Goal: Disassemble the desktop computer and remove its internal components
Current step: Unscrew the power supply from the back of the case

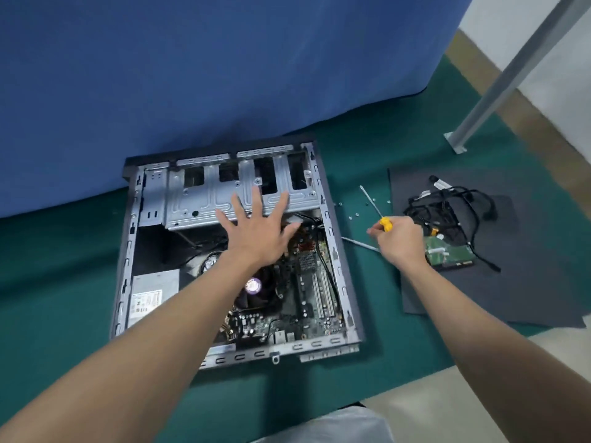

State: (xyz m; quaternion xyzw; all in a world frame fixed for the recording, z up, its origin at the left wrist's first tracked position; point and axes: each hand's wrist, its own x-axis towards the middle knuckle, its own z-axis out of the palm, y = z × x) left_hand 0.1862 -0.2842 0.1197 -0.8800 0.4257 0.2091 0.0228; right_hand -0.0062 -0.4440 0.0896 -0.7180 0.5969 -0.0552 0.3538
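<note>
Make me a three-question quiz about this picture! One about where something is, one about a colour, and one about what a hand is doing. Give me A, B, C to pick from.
1. Where is the green hard drive?
A. On the dark mat, right of the computer case
B. Inside the case
C. In the left hand

2. What colour is the handle of the screwdriver that is being held?
A. Red
B. Yellow
C. Blue

3. What is the left hand doing?
A. Making a fist
C. Gripping a cable
B. Spread open, fingers wide, over the metal drive cage

Answers:
1. A, the drive lies on the mat beside the black cables.
2. B, yellow shows just above the right hand.
3. B, all its fingers are splayed and it holds nothing.
</note>
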